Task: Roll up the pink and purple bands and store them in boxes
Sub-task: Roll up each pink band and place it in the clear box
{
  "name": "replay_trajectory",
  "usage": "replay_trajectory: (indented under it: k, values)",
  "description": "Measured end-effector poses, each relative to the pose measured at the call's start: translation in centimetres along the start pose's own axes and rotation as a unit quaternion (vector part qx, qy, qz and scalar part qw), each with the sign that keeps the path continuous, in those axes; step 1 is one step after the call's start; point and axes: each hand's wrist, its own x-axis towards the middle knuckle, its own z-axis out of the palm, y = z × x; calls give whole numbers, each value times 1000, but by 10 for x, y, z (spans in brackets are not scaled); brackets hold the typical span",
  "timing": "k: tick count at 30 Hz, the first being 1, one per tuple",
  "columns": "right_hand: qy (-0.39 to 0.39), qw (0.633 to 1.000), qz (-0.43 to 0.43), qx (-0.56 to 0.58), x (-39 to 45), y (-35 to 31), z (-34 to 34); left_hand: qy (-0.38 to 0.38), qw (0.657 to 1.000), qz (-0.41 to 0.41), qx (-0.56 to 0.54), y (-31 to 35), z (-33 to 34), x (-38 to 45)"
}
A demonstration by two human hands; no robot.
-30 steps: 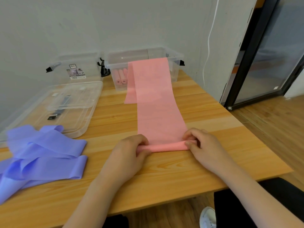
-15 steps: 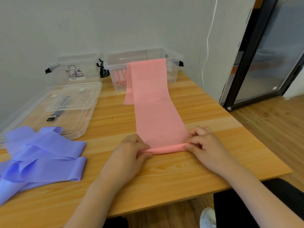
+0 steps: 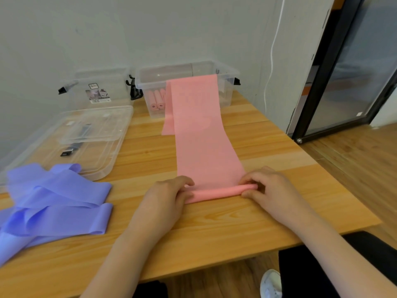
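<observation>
both hands, left hand [image 3: 165, 195] & right hand [image 3: 271, 187], grip pink band [image 3: 204, 147] roll ends on bench [image 3: 214, 229]; purple bands [image 3: 55, 203] heaped left, clear lids [image 3: 86, 138] behind; band's far end hangs over box [image 3: 187, 87].

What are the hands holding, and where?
Both the left hand and right hand pinch the long pink stretchy band at its rolled-up near end, one at each side.

Soft even daylight (edges bowed, slightly blurred)
</observation>
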Motion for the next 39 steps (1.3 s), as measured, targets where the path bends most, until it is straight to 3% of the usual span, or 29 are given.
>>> replay_trajectory:
  k: [5,9,13,16,22,25,28,34,39]
  values:
    - [22,999,13,22,-1,1,0,-48,998,30,-11,-1,1,0]
    - [-24,1000,3,-9,0,0,-1,-31,999,24,8,-2,1,1]
    - [16,999,25,13,0,-1,-2,5,1000,19,12,0,0,0]
    - [30,999,31,33,0,2,-2,-25,999,25,19,-2,1,0]
    - [-25,1000,-1,-11,0,1,1,-2,1000,-1,14,-2,1,0]
    - [10,1000,11,13,-1,0,-2,11,1000,-5,-18,0,-1,0]
    - [28,999,14,30,0,3,-1,-31,999,19,-4,-1,0,0]
    - [-36,999,-1,-18,-1,2,-1,6,1000,9,18,-2,0,0]
    - [19,999,33,18,0,4,0,-23,1000,11,-11,-1,1,-1]
